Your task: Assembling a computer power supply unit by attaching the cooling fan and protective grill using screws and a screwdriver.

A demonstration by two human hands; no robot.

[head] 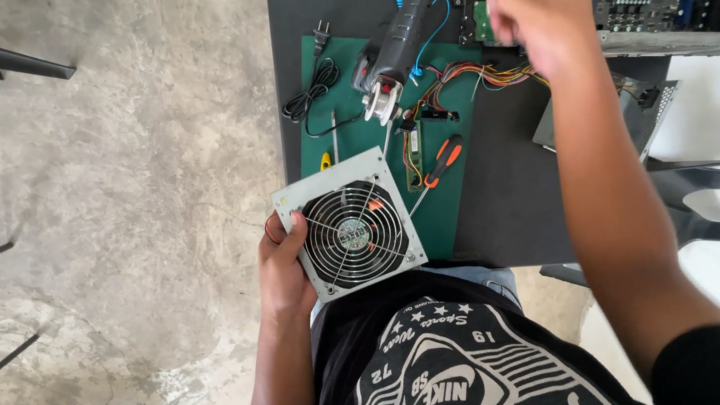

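While the left hand grips the grey power supply box by its left edge, fingers wrapped around the side, the box sits low in the middle of the frame with its round fan grille facing up, half over the near edge of the surface. The right hand is up near the top right, blurred, so I can't tell what its fingers are doing. Just past the box there's an orange-handled screwdriver on a green mat, plus a black cord, a bundle of coloured wires and a black power tool. The dark surface stands on a rough concrete floor.
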